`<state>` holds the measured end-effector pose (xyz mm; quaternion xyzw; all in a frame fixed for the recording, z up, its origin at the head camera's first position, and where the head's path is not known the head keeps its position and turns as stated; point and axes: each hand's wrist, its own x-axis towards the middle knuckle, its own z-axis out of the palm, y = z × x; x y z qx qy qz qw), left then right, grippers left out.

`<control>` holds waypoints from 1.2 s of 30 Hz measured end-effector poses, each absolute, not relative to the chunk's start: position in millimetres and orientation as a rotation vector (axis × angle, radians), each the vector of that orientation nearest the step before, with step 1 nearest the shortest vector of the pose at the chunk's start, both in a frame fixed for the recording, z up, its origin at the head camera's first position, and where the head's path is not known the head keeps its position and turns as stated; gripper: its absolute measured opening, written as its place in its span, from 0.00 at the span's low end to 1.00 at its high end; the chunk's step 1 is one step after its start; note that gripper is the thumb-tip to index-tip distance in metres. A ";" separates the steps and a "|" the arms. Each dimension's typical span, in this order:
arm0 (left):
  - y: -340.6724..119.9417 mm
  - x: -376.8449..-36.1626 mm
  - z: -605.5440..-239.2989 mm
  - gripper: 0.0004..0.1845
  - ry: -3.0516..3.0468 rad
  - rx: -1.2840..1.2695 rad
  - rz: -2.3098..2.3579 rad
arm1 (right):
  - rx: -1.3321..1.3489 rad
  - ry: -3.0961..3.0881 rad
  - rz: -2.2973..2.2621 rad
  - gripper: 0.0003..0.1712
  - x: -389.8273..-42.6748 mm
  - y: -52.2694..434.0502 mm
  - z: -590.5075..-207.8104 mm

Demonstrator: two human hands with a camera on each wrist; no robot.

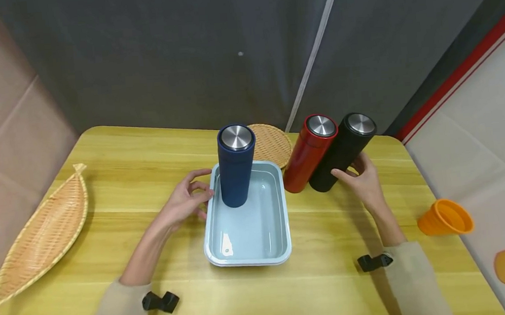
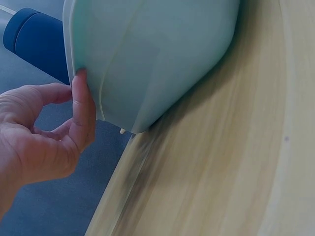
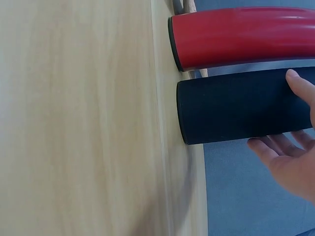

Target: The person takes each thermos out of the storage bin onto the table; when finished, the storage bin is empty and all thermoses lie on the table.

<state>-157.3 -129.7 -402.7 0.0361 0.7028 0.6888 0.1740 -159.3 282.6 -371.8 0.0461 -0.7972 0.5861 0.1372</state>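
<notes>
A dark blue thermos (image 1: 237,173) stands upright inside a light blue plastic tray (image 1: 250,241), toward its back left. At the tray's left rim, my left hand (image 1: 186,198) holds the edge; in the left wrist view, the fingertips (image 2: 81,81) meet the rim and outer wall. My right hand (image 1: 363,178) grips a black thermos (image 1: 339,158) from its right side, thumb in front and fingers behind. The black thermos stands on the table beside a red thermos (image 1: 306,160), which is just right of the tray. All three thermoses have silver lid tops.
Behind the tray lies a round woven mat (image 1: 273,143), partly hidden. A leaf-shaped woven basket (image 1: 47,235) sits at the table's left edge. An orange cup (image 1: 435,219) is at the right edge by the wall. A dark grey curtain (image 1: 173,60) hangs behind the wooden table (image 1: 325,285).
</notes>
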 end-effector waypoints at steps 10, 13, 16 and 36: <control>-128.4 -158.0 -403.5 0.32 1.998 0.105 1.944 | 0.169 -2.249 1.760 0.41 -143.0 295.0 -390.5; -128.0 -157.8 -403.1 0.32 1.998 0.096 1.945 | 0.174 -2.238 1.776 0.41 -133.2 292.8 -390.6; -128.5 -157.9 -403.4 0.32 2.002 0.107 1.941 | 0.186 -2.273 1.715 0.42 -122.2 287.8 -388.1; -128.5 -158.2 -403.9 0.32 1.970 0.128 1.967 | 0.588 -2.423 1.616 0.40 -92.4 218.8 -355.4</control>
